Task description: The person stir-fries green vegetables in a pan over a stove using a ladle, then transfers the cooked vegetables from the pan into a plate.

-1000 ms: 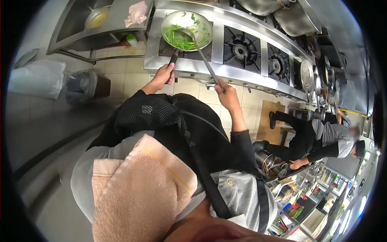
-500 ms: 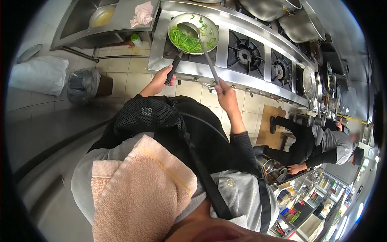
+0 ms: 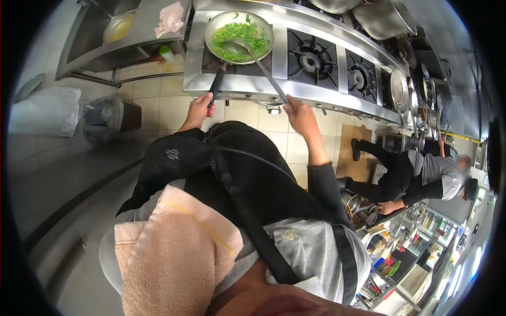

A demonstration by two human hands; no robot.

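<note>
My left hand (image 3: 199, 110) is closed around the black handle (image 3: 216, 84) of a frying pan (image 3: 268, 27) on the left burner of the stove. Chopped green stalk vegetables (image 3: 245, 35) are spread over the pan's pale inside. In my right hand (image 3: 302, 118) is the long handle of a metal ladle (image 3: 270, 77). The ladle's bowl, a little blurred, rests among the greens near the pan's front side, partly covering them.
Right of the pan are two bare burners (image 3: 311, 59) on the steel stove. Large pots (image 3: 385, 18) stand behind. At left are a sink counter with a pink cloth (image 3: 169, 19) and a lined bin (image 3: 104, 117). Another person (image 3: 429, 171) works at right.
The greens, earlier heaped at the pan's left, now spread across its middle. The ladle's bowl has moved down toward the pan's near side. The whole view has shifted slightly.
</note>
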